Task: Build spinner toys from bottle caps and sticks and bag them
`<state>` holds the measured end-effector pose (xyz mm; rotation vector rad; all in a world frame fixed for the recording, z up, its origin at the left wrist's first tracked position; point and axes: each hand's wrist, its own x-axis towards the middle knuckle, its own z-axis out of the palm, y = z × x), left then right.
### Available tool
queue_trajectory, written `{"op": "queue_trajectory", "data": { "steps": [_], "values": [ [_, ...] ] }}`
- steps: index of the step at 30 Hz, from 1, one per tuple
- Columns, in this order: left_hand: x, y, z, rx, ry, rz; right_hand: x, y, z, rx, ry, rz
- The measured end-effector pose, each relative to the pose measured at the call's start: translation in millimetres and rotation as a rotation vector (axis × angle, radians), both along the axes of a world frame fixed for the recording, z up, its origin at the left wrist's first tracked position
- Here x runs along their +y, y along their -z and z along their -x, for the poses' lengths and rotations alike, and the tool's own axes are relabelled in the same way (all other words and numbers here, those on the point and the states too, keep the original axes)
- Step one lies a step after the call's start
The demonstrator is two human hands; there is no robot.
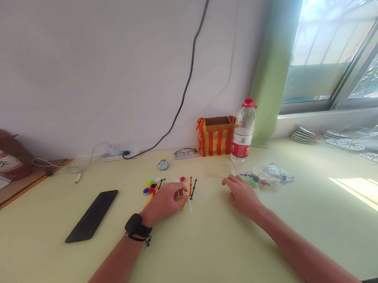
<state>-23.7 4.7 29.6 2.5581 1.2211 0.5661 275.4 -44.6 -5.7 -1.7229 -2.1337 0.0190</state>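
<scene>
A black slab [91, 215] lies at nine o'clock from the left hand [165, 200] on the pale surface [195, 252]; coloured discs [153, 186] crowd its eleven. A bottle [242, 136] stands at twelve from the right hand [242, 194], clear packets [272, 175] at two. Small arrows [191, 186] fan out between two and three from the left hand, whose grip is nearly closed among them; whether it pinches one, I cannot tell. The right grip is loosely open.
</scene>
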Motion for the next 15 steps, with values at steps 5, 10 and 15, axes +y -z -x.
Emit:
{"op": "queue_trajectory", "data": {
  "steps": [5,10,15],
  "values": [
    [-4.5,-1.8,-3.7,0.042,-0.038,-0.016,-1.4,-2.9,2.8,0.089,0.0,-0.055],
    [-5.4,0.7,-7.0,0.057,-0.038,-0.046,-7.3,-9.7,11.6,0.321,-0.213,-0.126],
    [-5.1,3.3,-7.7,0.043,-0.07,-0.076,-13.3,-11.0,19.8,0.357,-0.319,-0.082]
  ]
}}
